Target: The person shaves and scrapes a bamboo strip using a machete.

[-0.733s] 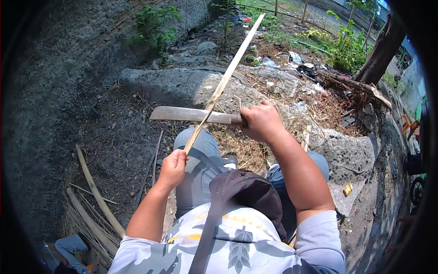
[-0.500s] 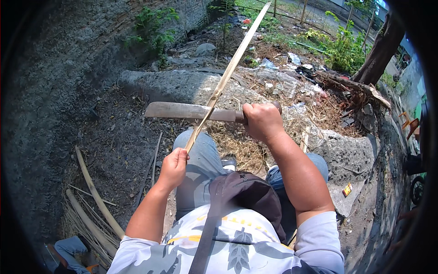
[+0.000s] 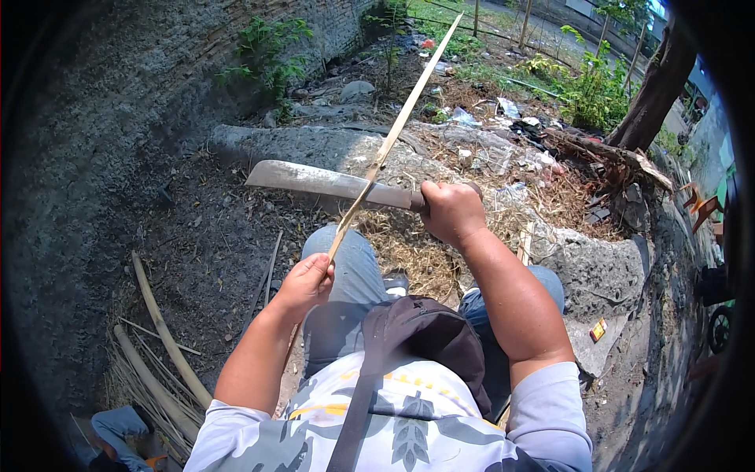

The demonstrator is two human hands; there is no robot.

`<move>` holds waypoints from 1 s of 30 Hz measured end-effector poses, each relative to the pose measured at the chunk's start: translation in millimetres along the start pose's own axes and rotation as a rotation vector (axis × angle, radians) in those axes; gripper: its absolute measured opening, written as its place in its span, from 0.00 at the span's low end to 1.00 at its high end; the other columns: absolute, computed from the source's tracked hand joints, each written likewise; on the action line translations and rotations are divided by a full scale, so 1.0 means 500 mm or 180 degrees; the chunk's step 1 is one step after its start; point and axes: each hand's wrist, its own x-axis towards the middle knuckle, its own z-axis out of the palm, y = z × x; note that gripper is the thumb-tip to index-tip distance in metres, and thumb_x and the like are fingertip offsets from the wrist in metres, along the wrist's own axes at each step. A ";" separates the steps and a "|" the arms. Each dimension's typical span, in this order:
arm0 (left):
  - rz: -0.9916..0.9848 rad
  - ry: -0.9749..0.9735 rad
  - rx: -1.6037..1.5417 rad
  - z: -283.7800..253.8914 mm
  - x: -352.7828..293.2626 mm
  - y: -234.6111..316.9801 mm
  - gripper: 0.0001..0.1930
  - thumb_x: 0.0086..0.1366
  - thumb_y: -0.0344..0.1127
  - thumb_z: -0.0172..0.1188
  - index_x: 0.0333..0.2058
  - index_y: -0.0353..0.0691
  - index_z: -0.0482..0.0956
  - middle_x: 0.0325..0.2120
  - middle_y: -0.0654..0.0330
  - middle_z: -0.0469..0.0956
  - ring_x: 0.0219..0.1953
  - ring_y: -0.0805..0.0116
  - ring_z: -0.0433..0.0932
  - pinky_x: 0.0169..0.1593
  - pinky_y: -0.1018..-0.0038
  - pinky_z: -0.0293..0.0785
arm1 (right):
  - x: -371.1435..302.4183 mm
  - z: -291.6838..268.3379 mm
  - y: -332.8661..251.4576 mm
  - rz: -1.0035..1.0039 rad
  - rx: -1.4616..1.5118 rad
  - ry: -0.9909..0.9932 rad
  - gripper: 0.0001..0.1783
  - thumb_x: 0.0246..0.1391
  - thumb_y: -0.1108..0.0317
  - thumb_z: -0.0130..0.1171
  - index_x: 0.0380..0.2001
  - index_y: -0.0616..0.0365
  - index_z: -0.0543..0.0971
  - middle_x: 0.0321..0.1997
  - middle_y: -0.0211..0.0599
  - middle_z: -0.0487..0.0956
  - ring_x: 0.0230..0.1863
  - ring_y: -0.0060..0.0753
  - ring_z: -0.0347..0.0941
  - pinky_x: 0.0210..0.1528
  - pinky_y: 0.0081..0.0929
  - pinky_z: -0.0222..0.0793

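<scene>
My left hand is closed around a long, pale split-bamboo strip above my left knee. The strip slants away to the upper right and narrows to a thin far tip. Part of it seems to come out behind the hand, along my forearm. My right hand grips the dark handle of a machete, whose broad, worn blade points left. The blade lies across the strip, touching or nearly touching it; exact contact is hard to tell.
Long curved bamboo pieces and thin strips lie at the lower left. A rough wall stands on the left. Ahead are a stone ledge, scattered litter and a tree trunk. Another person's leg shows at the lower left.
The strip has come back toward me and turned, showing a narrower side, and its lower end now shows behind my left hand. The machete blade has tilted and looks brighter; my right hand has barely moved.
</scene>
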 end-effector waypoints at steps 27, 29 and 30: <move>-0.0283 0.0006 0.0047 0.000 -0.014 -0.022 0.16 0.79 0.48 0.47 0.34 0.46 0.72 0.17 0.73 0.62 0.17 0.80 0.56 0.21 0.79 0.52 | 0.003 0.021 0.026 -0.0065 0.0903 -0.1022 0.10 0.44 0.65 0.67 0.30 0.49 0.77 0.29 0.41 0.81 0.36 0.51 0.81 0.41 0.45 0.77; -0.0274 0.0025 -0.0005 -0.008 -0.012 -0.029 0.16 0.79 0.49 0.47 0.34 0.46 0.72 0.17 0.73 0.62 0.17 0.80 0.56 0.21 0.79 0.53 | 0.002 0.031 0.022 -0.0076 0.0936 -0.0996 0.09 0.45 0.63 0.67 0.30 0.50 0.78 0.30 0.40 0.82 0.36 0.50 0.82 0.40 0.45 0.77; -0.0268 0.0040 -0.0053 -0.010 -0.011 -0.031 0.17 0.79 0.49 0.47 0.33 0.46 0.72 0.17 0.73 0.62 0.17 0.80 0.57 0.21 0.79 0.53 | 0.001 0.035 0.021 -0.0083 0.0971 -0.0970 0.09 0.46 0.62 0.67 0.30 0.50 0.78 0.30 0.39 0.83 0.35 0.49 0.82 0.39 0.46 0.78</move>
